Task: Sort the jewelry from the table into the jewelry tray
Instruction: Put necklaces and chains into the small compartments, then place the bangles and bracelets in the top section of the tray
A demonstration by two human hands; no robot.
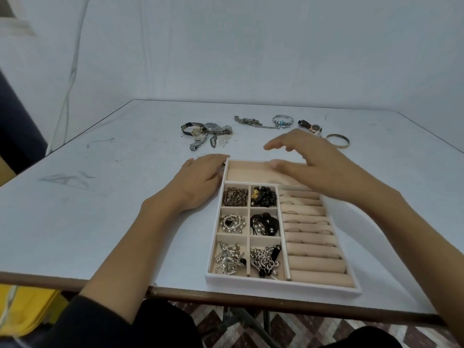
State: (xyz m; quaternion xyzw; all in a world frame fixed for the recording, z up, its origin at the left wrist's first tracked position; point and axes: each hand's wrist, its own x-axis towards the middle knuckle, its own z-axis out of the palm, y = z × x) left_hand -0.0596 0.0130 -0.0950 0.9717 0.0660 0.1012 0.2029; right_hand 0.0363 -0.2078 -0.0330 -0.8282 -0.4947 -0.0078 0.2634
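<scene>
At the near table edge: jewelry tray (276, 285) part filled, both hands empty at its far end.
Tray: rigid, fabric-lined; small compartments hold beads and chains, and the long far compartment looks bare. Left hand (200, 182) lies flat on the table (100, 197) just beside the tray's far-left corner. Right hand (313, 167) hovers above the far compartment, fingers spread, gripping nothing. Beyond: watches (208, 131) left, chain (251, 121) centre, bangle (337, 141) right. Likely handling: pinch the watches at their stiff cases; gather the limp chain; hook the smooth bangle.

Single head view (wide-angle), forward and down, close over the table (100, 197)
</scene>
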